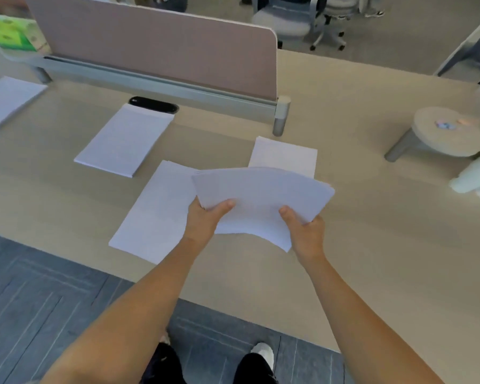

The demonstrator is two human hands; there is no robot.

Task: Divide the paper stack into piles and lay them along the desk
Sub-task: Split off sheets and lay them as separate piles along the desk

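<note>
Where the frame cuts off at far left, the first pile (9,103) lies flat on the desk (372,231), long axis running near-left to far-right. Next right and well apart from it, the second pile (125,139), long axis pointing away toward the divider (155,45) and leaning right; its far edge meets a black grommet (153,104). Third pile (153,214) near the desk's front edge, same lean, partly covered by what is held. Left hand (205,217) grips the held sheaf (261,195) at its near-left corner, thumb on top, fingers underneath and hidden, forearm reaching in from bottom left. Sheaf is off the desk, long axis across left to right, bowed. Right hand (306,231) grips its near-right edge, thumb on top, fingers hidden below. Fourth pile (286,155) behind the sheaf, near end hidden. Round stand (444,131) at far right
</note>
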